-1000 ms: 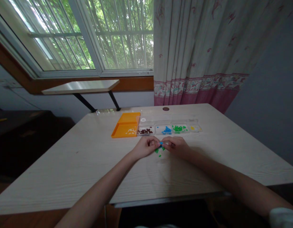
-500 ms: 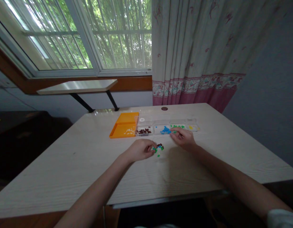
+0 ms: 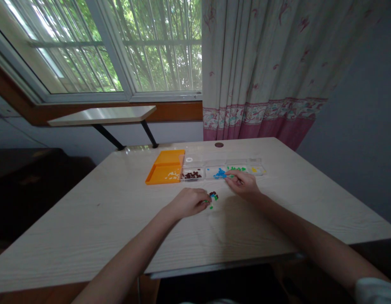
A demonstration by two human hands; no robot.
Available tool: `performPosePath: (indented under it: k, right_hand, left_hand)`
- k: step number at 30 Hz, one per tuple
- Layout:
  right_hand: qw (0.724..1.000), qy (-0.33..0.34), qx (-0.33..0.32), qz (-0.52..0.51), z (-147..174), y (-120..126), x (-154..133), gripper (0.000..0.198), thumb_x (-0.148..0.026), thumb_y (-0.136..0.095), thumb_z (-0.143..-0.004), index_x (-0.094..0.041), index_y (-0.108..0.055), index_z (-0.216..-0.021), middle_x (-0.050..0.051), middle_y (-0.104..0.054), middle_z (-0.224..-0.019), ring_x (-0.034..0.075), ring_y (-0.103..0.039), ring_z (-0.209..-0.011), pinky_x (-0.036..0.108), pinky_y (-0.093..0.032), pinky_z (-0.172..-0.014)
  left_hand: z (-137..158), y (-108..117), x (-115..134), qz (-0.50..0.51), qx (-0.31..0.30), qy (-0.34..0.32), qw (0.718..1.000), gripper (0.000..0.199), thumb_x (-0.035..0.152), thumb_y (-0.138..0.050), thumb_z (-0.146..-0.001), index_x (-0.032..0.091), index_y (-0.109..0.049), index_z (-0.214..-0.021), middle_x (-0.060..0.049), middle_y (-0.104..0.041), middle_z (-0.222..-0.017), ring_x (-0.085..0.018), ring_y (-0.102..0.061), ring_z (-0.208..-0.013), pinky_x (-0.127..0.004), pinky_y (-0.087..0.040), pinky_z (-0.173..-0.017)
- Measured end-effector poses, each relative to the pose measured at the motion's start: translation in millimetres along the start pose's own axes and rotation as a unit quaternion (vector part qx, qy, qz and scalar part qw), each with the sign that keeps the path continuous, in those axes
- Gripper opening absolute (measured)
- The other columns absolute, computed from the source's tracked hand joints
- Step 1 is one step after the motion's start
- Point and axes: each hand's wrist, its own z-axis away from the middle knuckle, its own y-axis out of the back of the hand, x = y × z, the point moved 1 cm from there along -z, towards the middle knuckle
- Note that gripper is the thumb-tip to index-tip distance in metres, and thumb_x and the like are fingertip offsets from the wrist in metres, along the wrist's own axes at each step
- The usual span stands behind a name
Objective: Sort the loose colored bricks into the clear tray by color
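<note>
My left hand (image 3: pixel 193 202) is closed, its fingertips pinching the left side of a small cluster of brown, green and blue pieces (image 3: pixel 215 196) on the table. Part of this cluster lies hidden behind the fingers. Over the front edge of a clear compartment box (image 3: pixel 208 177), my right hand (image 3: pixel 244 185) has thumb and forefinger drawn together beside the blue pieces (image 3: pixel 219 173). Whatever is between those fingertips is too small to make out. Green pieces (image 3: pixel 236 169) sit just behind the right hand, partly covered by it.
Left of the clear box lies an open orange case (image 3: pixel 165 158) with white pieces (image 3: pixel 174 174). Brown pieces (image 3: pixel 191 174) and yellow pieces (image 3: pixel 254 169) fill other compartments. A raised shelf (image 3: pixel 103 115) stands at the table's back left, near the window.
My left hand has shifted slightly to the right and covers more of the cluster. My right hand stays at the blue pieces, with hardly any movement.
</note>
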Motion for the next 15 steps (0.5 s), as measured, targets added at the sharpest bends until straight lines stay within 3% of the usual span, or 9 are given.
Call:
performPosePath:
  k: [9,15]
  right_hand:
    - [0.979,-0.150,-0.112,0.085,-9,-12,16,0.022,-0.037,-0.052,-0.078,-0.022,-0.064,-0.087,-0.004,-0.053,-0.051,0.010,-0.049,-0.048,0.019,-0.031,-0.049]
    - [0.971,-0.164,-0.135,0.106,-9,-15,21,0.024,-0.037,-0.051,-0.079,-0.024,-0.064,-0.095,-0.004,-0.056,-0.053,0.011,-0.051,-0.051,0.020,-0.029,-0.050]
  left_hand:
    - [-1,1,1,-0.050,-0.026,0.021,0.998,0.020,0.024,-0.046,-0.083,0.022,-0.062,-0.094,-0.002,-0.063,-0.083,-0.013,-0.059,-0.073,-0.020,-0.039,-0.061]
    - [-1,1,0,-0.036,-0.027,0.011,0.999,0.021,0.023,-0.045,-0.083,0.021,-0.063,-0.094,-0.002,-0.063,-0.084,-0.012,-0.058,-0.072,-0.019,-0.039,-0.061]
